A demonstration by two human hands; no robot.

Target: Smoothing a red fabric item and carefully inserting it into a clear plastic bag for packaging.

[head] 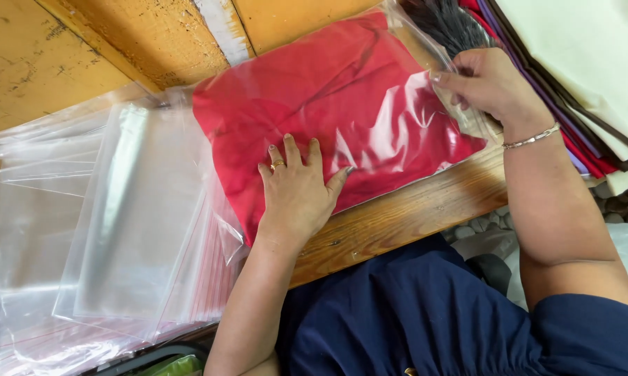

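My left hand (296, 188) lies open and flat on the red cloth (314, 90) inside a clear bag (404, 42) on the wooden table (411, 209). My right hand (488, 87) pinches the bag's open end.

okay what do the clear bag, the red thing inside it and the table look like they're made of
Clear bag: thin glossy plastic film, judging by its glare and wrinkles. Red garment: soft matte cloth, likely knit, with gentle folds. Table: wood, visible grain at the edge, top painted yellow and chipped.
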